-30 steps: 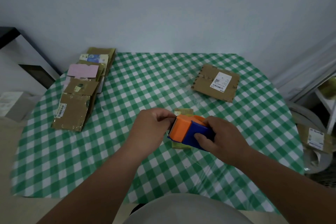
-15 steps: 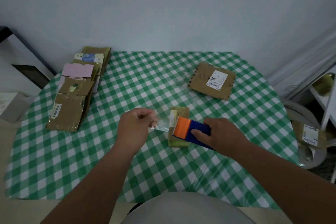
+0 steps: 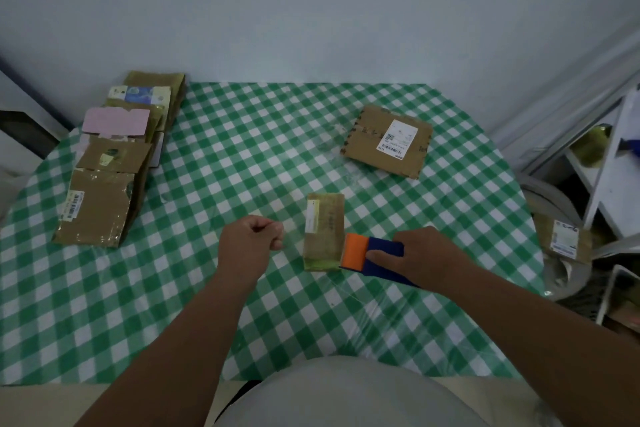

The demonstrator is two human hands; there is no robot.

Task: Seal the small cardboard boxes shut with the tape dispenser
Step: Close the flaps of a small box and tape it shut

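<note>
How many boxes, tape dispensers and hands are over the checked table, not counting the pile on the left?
Boxes: 2, the small box and the labelled box
Tape dispenser: 1
Hands: 2, left hand and right hand
Total: 5

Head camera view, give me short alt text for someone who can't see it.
A right hand holds an orange and blue tape dispenser against a small cardboard box on a green checked tablecloth, while the left hand pinches the tape end.

Head-worn view — forward, steeply downward
</note>
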